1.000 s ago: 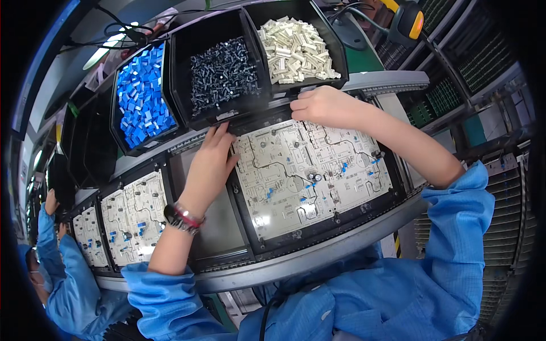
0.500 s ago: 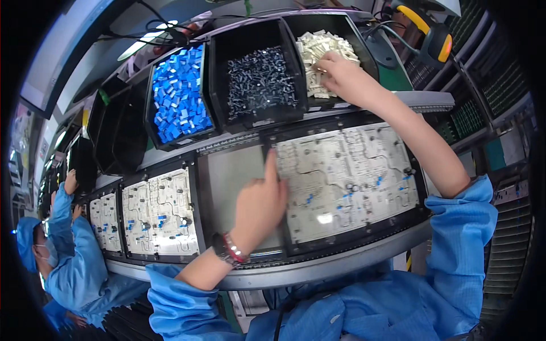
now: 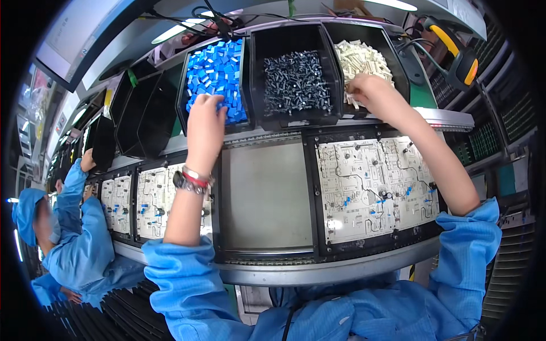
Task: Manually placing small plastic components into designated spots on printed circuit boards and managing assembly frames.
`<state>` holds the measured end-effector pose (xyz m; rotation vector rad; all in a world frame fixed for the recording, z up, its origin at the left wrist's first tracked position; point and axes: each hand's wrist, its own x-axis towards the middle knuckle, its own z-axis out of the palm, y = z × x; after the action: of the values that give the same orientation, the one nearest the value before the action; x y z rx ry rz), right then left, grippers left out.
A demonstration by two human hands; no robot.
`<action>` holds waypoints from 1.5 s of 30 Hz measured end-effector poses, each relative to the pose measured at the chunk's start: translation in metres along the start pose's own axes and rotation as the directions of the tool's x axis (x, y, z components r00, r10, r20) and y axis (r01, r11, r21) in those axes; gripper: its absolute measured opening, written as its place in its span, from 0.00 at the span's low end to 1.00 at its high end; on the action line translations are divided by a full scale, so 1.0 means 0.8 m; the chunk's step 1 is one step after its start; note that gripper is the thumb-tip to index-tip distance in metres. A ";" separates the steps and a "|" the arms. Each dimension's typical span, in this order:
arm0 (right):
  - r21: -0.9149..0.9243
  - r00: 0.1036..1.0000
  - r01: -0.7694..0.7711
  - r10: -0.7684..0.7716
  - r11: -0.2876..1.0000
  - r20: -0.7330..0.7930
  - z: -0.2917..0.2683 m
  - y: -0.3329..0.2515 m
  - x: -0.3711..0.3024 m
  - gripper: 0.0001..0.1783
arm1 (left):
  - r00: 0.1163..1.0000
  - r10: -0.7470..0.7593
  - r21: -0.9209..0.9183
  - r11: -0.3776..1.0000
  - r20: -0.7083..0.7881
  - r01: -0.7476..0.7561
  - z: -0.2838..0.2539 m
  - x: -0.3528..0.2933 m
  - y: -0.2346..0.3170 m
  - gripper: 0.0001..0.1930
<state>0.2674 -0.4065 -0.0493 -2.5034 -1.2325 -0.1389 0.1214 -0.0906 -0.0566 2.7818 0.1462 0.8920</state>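
My left hand (image 3: 206,128) reaches into the bin of small blue block-shaped components (image 3: 219,68). Its fingers are bent down among the nearest pieces; what lies between the fingertips is hidden. On that wrist are a dark watch and red and silver bracelets. My right hand (image 3: 375,95) is at the bin of small off-white plastic parts (image 3: 361,55), fingertips pinched together over the pile; any part in them is too small to make out. Below my right forearm lies a framed white circuit board (image 3: 355,187) fitted with several blue and black components.
Between the two bins stands a bin of dark small parts (image 3: 296,79). A grey plate section (image 3: 267,193) separates the framed boards on the rail. At left are black bins (image 3: 151,113) and a co-worker in blue (image 3: 85,238). A yellow-black scanner (image 3: 460,62) stands at back right.
My left hand has moved from the right-hand board's frame up and left to the blue components. My right hand stays at the off-white parts. The whole view has shifted.
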 end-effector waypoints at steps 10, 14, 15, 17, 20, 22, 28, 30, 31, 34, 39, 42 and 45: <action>0.244 0.946 -0.102 0.170 0.964 -0.275 -0.028 -0.015 -0.054 0.07 | 0.968 -0.250 -0.124 0.961 -0.009 0.247 0.017 0.020 -0.027 0.10; 0.598 0.963 -0.268 0.219 0.755 0.156 -0.015 -0.024 -0.118 0.10 | 0.944 -0.323 -0.255 0.919 -0.058 0.299 0.011 0.023 -0.032 0.09; 0.651 0.986 -0.147 0.059 0.745 0.155 -0.004 -0.018 -0.132 0.11 | 0.939 -0.335 -0.368 0.885 -0.075 0.286 0.008 0.022 -0.039 0.09; 0.664 0.980 -0.170 0.057 0.728 0.189 0.007 -0.015 -0.153 0.11 | 0.928 -0.367 -0.686 0.691 -0.063 0.227 0.004 0.019 -0.045 0.08; 0.580 0.983 -0.142 0.047 0.802 0.175 0.015 -0.012 -0.180 0.11 | 0.861 -0.462 -0.949 0.112 0.214 0.296 -0.021 0.016 0.009 0.12; 0.502 0.990 -0.072 0.001 0.862 0.141 0.020 -0.014 -0.187 0.12 | 0.834 -0.429 -0.931 -0.048 0.347 0.363 -0.025 0.002 0.015 0.13; 0.448 0.992 -0.086 0.033 0.890 0.125 0.023 -0.024 -0.189 0.18 | 0.779 -0.188 -0.801 -0.171 0.598 0.574 -0.026 -0.055 0.107 0.13; 0.453 0.991 -0.096 0.044 0.886 0.125 0.024 -0.024 -0.191 0.18 | 0.763 -0.125 -0.772 -0.051 0.634 0.634 -0.018 -0.066 0.130 0.13; 0.459 0.991 -0.102 0.052 0.883 0.121 0.025 -0.023 -0.192 0.18 | 0.759 -0.105 -0.764 -0.018 0.643 0.645 -0.011 -0.071 0.139 0.13; 0.435 0.993 -0.088 0.044 0.896 0.109 0.024 -0.028 -0.192 0.16 | 0.746 -0.086 -0.747 0.026 0.661 0.664 0.001 -0.086 0.151 0.12; 0.410 0.993 -0.084 0.043 0.908 0.107 0.024 -0.035 -0.191 0.12 | 0.704 -0.034 -0.677 0.243 0.709 0.694 0.020 -0.106 0.159 0.12; 0.329 0.995 0.008 -0.041 0.944 0.094 0.026 -0.033 -0.189 0.10 | 0.704 0.003 -0.647 0.396 0.710 0.652 0.033 -0.115 0.165 0.09; 0.242 0.989 0.105 -0.127 0.965 0.079 0.024 -0.037 -0.187 0.07 | 0.786 0.147 -0.630 0.692 0.601 0.353 0.033 -0.118 0.178 0.08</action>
<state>0.1511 -0.4954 -0.0948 -2.2558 -1.3480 0.0946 0.0648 -0.2490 -0.0972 2.1028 -0.1289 -0.0731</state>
